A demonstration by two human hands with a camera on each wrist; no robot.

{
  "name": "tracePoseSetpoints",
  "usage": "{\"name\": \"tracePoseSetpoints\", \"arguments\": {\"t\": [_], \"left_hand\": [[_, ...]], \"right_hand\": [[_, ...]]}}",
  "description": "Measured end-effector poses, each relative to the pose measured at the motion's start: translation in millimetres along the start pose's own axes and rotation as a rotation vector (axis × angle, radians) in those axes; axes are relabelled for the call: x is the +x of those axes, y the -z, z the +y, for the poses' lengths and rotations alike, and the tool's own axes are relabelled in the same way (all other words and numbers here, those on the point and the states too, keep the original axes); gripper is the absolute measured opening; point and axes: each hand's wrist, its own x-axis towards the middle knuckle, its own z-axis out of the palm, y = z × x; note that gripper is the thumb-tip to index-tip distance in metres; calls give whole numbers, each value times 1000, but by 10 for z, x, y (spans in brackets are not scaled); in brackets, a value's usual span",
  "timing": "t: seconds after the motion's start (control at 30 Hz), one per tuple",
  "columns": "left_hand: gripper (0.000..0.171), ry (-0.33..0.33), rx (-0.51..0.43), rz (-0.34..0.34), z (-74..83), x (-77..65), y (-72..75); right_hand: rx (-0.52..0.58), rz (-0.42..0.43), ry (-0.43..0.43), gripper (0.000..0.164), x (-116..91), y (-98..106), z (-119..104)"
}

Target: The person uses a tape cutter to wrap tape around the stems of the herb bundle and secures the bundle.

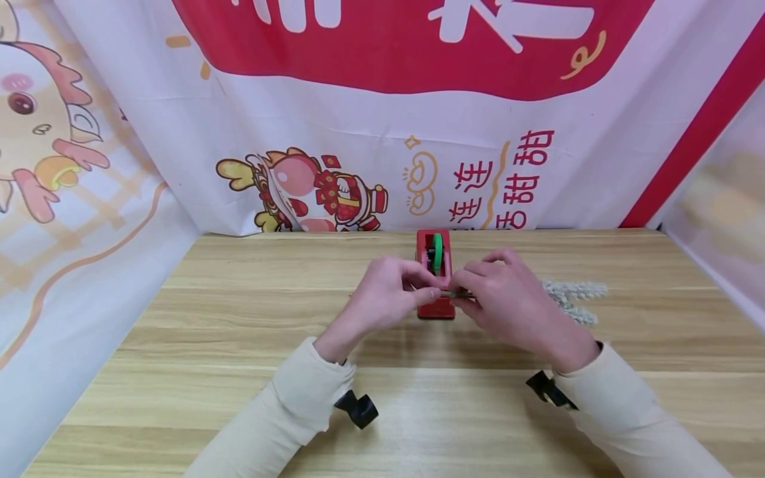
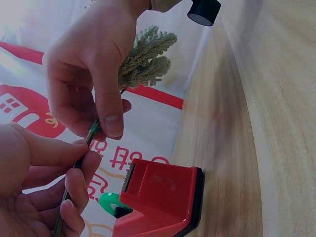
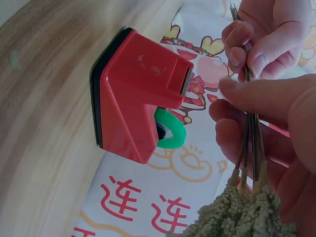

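A bunch of artificial flowers (image 3: 242,212) with thin dark stems (image 3: 253,133) and pale grey-green, grainy heads is held level between both hands. My left hand (image 1: 388,292) pinches the stems near their bare ends. My right hand (image 1: 508,299) grips them closer to the heads, which stick out to the right behind it. A bit of green tape (image 2: 93,128) shows round the stems between the two hands. Just beyond the fingers stands a red tape dispenser (image 1: 435,309) with a green tape roll (image 3: 170,129); the hands overlap its front part in the head view.
The wooden table (image 1: 239,398) reaches back to a white printed cloth (image 1: 382,119) with red patches and cartoon figures. More cloth hangs at the left and right sides. Black camera mounts (image 1: 358,408) are strapped on both wrists over pale sleeves.
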Motion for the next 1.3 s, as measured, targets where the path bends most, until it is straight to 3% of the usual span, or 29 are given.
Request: {"name": "tracePoseSetpoints", "arguments": {"t": [0.13,0.37,0.7,0.9,1.1,1.3], "left_hand": [[13,6,3,6,6,-7,-5],[13,9,7,10,4,-11,0],[12,27,7,19,8,-21,22],[8,2,42,10,-10,-20,29],[5,33,50,-31,-72,-32,84],[4,77,-10,-29,-205,-59,143]], "right_hand": [[34,-17,-24,31,17,-13,-18],[-7,24,11,25,32,-41,-23],[20,39,15,27,27,-33,-21],[0,74,29,21,17,-24,-16],[18,-83,-13,29,-19,98,74],[95,-259,-43,49,-146,301,352]]}}
